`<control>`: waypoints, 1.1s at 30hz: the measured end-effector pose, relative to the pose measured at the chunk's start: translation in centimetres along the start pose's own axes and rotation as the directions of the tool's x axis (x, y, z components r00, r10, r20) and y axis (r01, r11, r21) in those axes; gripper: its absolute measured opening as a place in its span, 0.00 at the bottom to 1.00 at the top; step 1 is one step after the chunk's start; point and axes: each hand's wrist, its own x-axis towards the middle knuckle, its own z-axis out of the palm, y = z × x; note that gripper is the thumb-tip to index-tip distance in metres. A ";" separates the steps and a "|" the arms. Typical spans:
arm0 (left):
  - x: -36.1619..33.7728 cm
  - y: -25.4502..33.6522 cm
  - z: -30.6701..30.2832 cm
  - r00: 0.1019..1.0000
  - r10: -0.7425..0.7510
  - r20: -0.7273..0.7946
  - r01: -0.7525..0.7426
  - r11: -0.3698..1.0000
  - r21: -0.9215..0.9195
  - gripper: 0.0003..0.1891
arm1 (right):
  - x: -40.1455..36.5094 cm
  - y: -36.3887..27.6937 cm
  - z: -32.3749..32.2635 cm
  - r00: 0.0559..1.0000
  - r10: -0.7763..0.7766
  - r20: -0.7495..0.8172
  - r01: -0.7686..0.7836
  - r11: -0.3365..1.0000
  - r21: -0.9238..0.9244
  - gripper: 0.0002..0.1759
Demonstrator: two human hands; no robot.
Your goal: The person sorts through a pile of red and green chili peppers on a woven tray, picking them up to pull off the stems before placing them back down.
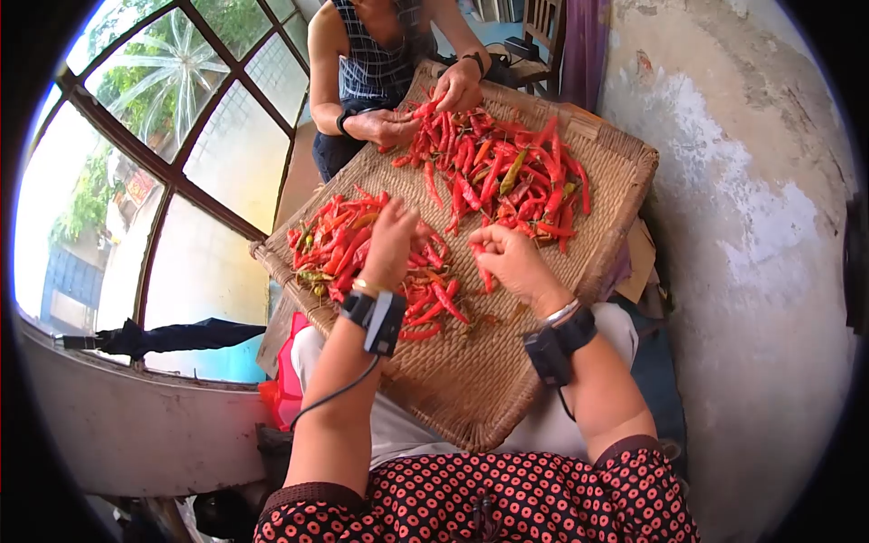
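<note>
Between the thumb and fingers of my right hand is a red chili pepper, held low over the woven tray. My left hand is above the left pile of red chili peppers, its fingers blurred, so I cannot tell what they hold. A few greenish and yellowish peppers show among the red ones there. A larger pile of chili peppers covers the far right part of the tray, just beyond my right hand.
Across the tray, another person handles a red pepper with both hands. A paned window is on the left, with a folded dark umbrella on its sill. A peeling wall stands close on the right. Behind is a wooden chair.
</note>
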 end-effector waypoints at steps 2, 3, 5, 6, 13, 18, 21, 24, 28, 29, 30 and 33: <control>-1.1 -1.9 -0.3 0.955 -0.182 0.234 0.159 0.981 0.114 0.16 | 0.1 1.0 0.2 0.998 -0.065 -0.019 0.059 0.974 -0.219 0.13; -2.8 -1.7 0.9 0.942 -0.264 0.207 0.235 0.959 0.157 0.15 | 0.0 0.8 0.5 0.996 -0.088 -0.029 0.078 0.966 -0.248 0.13; -4.6 -2.2 1.5 0.920 -0.273 0.280 0.229 0.957 0.179 0.14 | -0.7 0.8 1.1 0.996 -0.087 -0.025 0.080 0.973 -0.216 0.13; -5.0 -2.5 2.0 0.916 -0.259 0.308 0.219 0.963 0.157 0.14 | -1.0 0.9 1.3 0.997 -0.076 -0.006 0.074 0.984 -0.160 0.13; -5.5 -2.4 1.5 0.790 -0.365 0.493 0.230 0.921 0.314 0.12 | -1.0 1.6 0.4 1.000 0.015 0.002 -0.015 0.999 -0.033 0.10; -6.1 -1.8 1.6 0.791 -0.382 0.478 0.240 0.912 0.332 0.11 | -1.1 0.8 0.1 0.982 0.154 -0.105 -0.140 0.981 0.131 0.09; -6.9 -1.8 0.9 0.806 -0.408 0.429 0.262 0.895 0.360 0.07 | -1.1 0.8 0.2 0.981 0.116 -0.158 -0.092 0.984 0.150 0.11; -6.7 -1.4 -0.1 0.811 -0.431 0.396 0.266 0.874 0.407 0.05 | -0.9 0.9 0.2 0.968 0.036 -0.250 -0.009 0.994 0.105 0.14; -3.1 0.5 -0.4 0.908 -0.277 0.315 0.146 0.913 0.381 0.08 | -1.2 0.4 0.0 0.964 0.053 -0.262 -0.038 0.997 0.065 0.15; -2.0 1.0 -0.3 0.948 -0.187 0.256 0.117 0.957 0.265 0.11 | -1.5 0.2 0.1 0.967 0.062 -0.245 -0.067 0.998 -0.010 0.15; -0.8 1.1 -0.2 0.978 -0.104 0.180 0.078 0.986 0.148 0.15 | -1.5 0.0 0.3 0.971 0.073 -0.227 -0.096 0.992 -0.088 0.14; 1.8 -0.4 -1.7 0.998 -0.058 0.035 0.060 0.996 -0.059 0.17 | -1.6 -0.5 0.8 0.975 0.149 -0.166 -0.172 0.975 -0.139 0.14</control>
